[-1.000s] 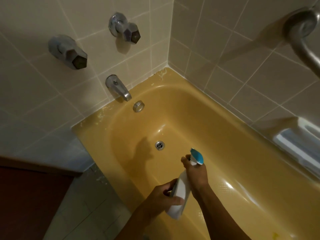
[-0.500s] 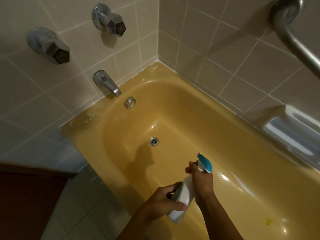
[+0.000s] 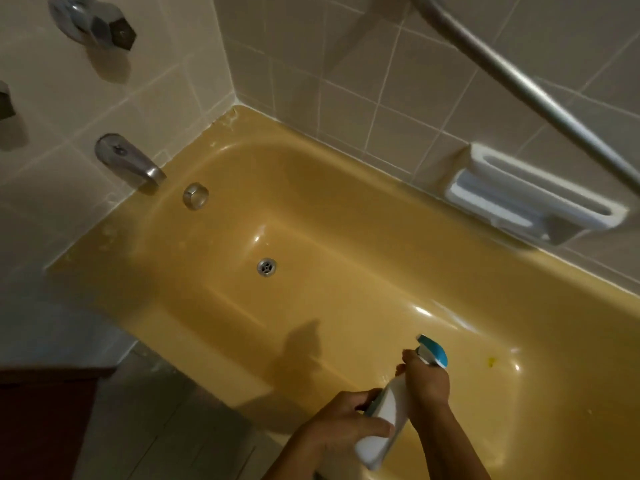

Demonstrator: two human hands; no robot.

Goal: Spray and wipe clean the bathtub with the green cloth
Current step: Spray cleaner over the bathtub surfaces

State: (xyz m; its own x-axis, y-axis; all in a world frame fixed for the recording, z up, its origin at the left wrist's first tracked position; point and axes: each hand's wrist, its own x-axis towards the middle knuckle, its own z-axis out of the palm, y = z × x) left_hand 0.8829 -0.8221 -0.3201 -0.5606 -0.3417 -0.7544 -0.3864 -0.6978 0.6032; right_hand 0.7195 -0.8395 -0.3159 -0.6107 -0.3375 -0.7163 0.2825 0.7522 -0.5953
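Note:
A mustard-yellow bathtub (image 3: 346,202) fills the middle of the view, with a metal drain (image 3: 266,266) in its floor. Over the tub's near rim I hold a white spray bottle (image 3: 384,424) with a blue nozzle, tilted away from me. My left hand (image 3: 341,427) grips the bottle's body near its base. My right hand (image 3: 427,379) is wrapped round the neck at the trigger. A small yellow spot (image 3: 491,361) lies on the tub floor to the right of the nozzle. No green cloth is in view.
A spout (image 3: 130,162) and a tap handle (image 3: 97,22) stick out of the tiled wall at left, with an overflow cap (image 3: 195,195) below. A grab bar (image 3: 519,84) slants across the right wall above a white soap dish (image 3: 533,199). Tiled floor lies bottom left.
The view has swung right and down, so the taps slid toward the left edge. Both hands and the bottle moved right along the tub, still in the same grip.

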